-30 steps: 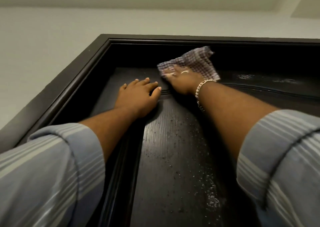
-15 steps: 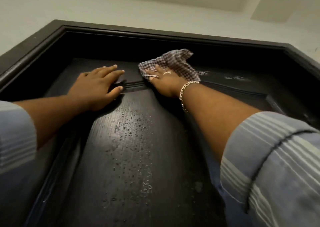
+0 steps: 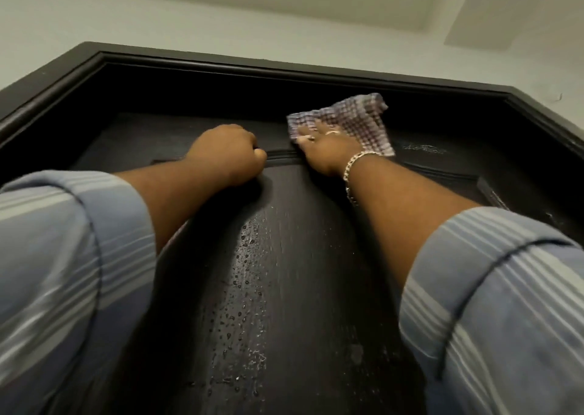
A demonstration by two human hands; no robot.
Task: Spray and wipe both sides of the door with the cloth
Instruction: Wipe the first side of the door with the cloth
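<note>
A dark brown panelled door (image 3: 284,288) fills the view, seen from below, with spray droplets running down its middle panel. My right hand (image 3: 325,152) presses a checked cloth (image 3: 354,120) flat against the top rail of the door, fingers spread on the cloth. My left hand (image 3: 227,155) rests on the door just left of it, its fingers curled into a fist that holds nothing. A bracelet hangs on my right wrist. No spray bottle is in view.
The dark door frame (image 3: 347,78) runs across the top and down the right side. Above it are a pale wall (image 3: 158,25) and ceiling. A wet smear (image 3: 423,147) shows on the rail right of the cloth.
My left hand has gone from flat with straight fingers to a curled fist and sits nearer the right hand. The cloth stays at the top rail; the view shifted.
</note>
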